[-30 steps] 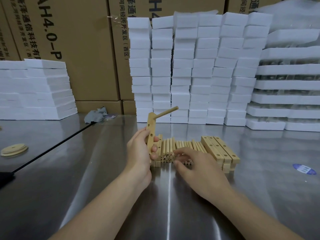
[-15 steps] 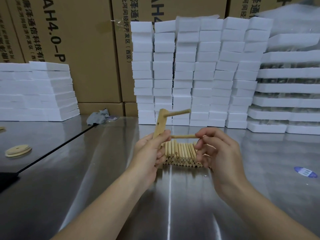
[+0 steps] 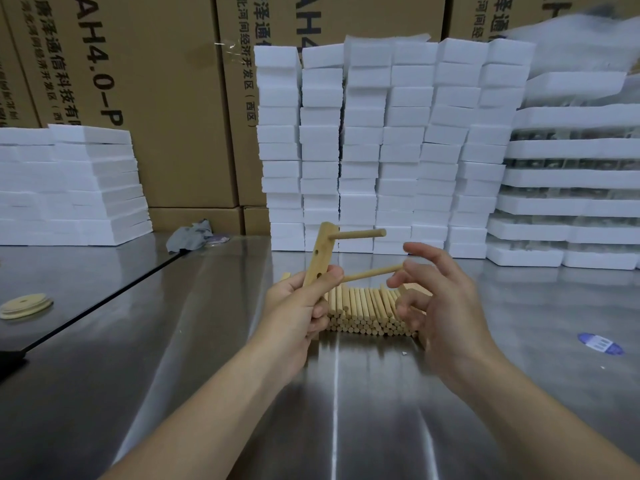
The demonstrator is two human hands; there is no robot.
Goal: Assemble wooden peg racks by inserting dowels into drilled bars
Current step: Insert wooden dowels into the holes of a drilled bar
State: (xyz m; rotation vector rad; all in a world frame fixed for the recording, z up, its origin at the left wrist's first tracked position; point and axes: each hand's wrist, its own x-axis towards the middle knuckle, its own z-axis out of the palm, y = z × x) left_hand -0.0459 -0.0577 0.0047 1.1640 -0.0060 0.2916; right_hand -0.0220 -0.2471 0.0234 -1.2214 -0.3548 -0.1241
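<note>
Since half a second ago our right hand [image 3: 446,306] has loosened off the thin round wooden dowel [image 3: 374,273] it was pinching, and the dowel's left end has come in against the pale drilled wooden bar [image 3: 323,244]. The right fingers [image 3: 420,250] are now spread and only lightly curved. The dowel's right end touches one fingertip, with no pinch around it.

Our left hand [image 3: 298,313] grips the lower part of the bar, with the fingers wrapped round it. The thumb presses on the bar's front face just where the dowel meets it, so we cannot tell how deep the dowel sits. The bar is held above the shiny steel bench [image 3: 207,375], nearly upright and leaning a little to the right. A seated wooden peg [image 3: 358,233] sticks out to the right from its top hole. Behind both hands a heap of loose wooden dowels [image 3: 367,311] lies on the bench.

Brown cardboard cartons [image 3: 166,98] at the back bear "AH4.0-P" printed sideways, Chinese characters and "(西区)". A blue and white round sticker [image 3: 601,342] lies on the bench to the right, and its print is too small to read.
</note>
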